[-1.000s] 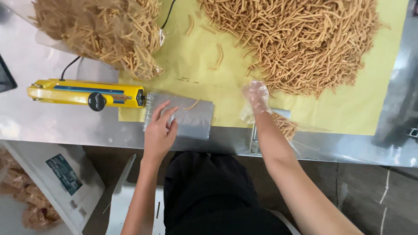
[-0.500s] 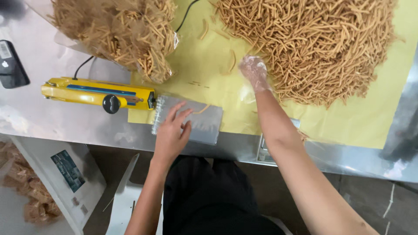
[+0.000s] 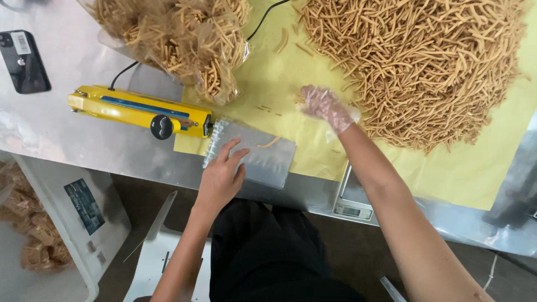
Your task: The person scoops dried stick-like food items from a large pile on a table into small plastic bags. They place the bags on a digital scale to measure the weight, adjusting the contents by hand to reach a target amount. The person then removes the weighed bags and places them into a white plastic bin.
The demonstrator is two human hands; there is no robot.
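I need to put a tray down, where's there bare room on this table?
Bare metal table lies between the black phone and the yellow heat sealer, and in front of the sealer. Bare yellow paper lies right of the gloved right hand. Crowded: the loose heap of fried snack sticks and the clear bag of sticks.

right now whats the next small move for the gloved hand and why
Probably close the right hand on a small bunch from the near edge of the snack stick pile: it hovers open beside the pile, while the left hand rests on the clear bag, which holds just one stick.
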